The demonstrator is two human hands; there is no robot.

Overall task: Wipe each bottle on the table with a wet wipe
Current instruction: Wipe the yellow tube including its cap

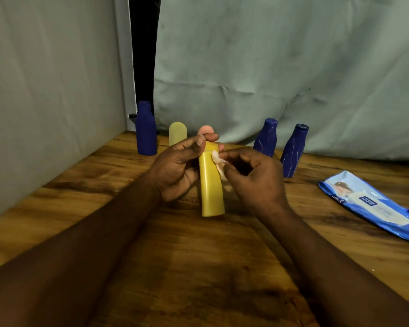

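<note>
Wooden table, bottles standing along its back. Left hand grips a yellow bottle above the table centre; right hand pinches a wipe against it. Wiping underway; next, probably turning the bottle.

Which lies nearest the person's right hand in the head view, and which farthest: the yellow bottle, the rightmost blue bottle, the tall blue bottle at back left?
1. Yellow bottle, gripped by the left hand, against the wet wipe in the right hand.
2. Rightmost blue bottle, just behind, to the right.
3. Tall blue bottle, back left corner.
</note>
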